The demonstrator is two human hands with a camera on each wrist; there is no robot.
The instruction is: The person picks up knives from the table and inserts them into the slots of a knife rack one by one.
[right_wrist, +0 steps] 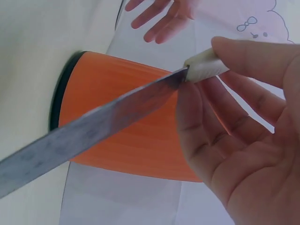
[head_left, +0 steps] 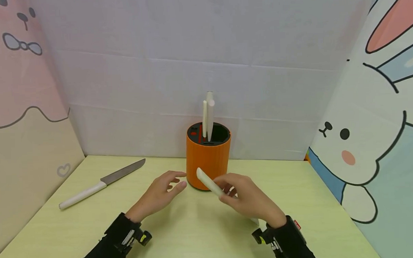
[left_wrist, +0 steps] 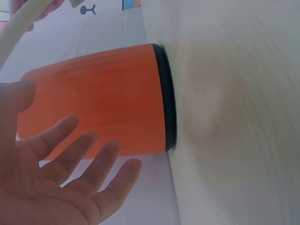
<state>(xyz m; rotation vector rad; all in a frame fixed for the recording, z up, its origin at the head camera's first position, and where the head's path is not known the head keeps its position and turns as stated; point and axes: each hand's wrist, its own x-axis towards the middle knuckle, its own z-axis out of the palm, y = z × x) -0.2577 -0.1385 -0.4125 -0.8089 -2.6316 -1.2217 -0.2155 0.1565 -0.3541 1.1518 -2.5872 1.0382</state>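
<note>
My right hand [head_left: 248,194] pinches the white handle [right_wrist: 204,65] of a knife between thumb and fingers. In the right wrist view its grey blade [right_wrist: 103,119] slants down to the left, in front of the orange knife block [right_wrist: 136,122]. My left hand [head_left: 157,195] has loosely spread fingers and holds nothing, close to the left side of the round orange knife block [head_left: 207,163]. Several white handles [head_left: 209,113] stick up from the block's black top. In the left wrist view the fingers [left_wrist: 112,183] show before the block's side.
A second knife [head_left: 102,185] with a white handle lies on the table [head_left: 183,240] at the left, its blade aimed towards the back. A white covered wall [head_left: 130,86] stands behind the block. Cartoon-printed panels [head_left: 351,169] flank the table.
</note>
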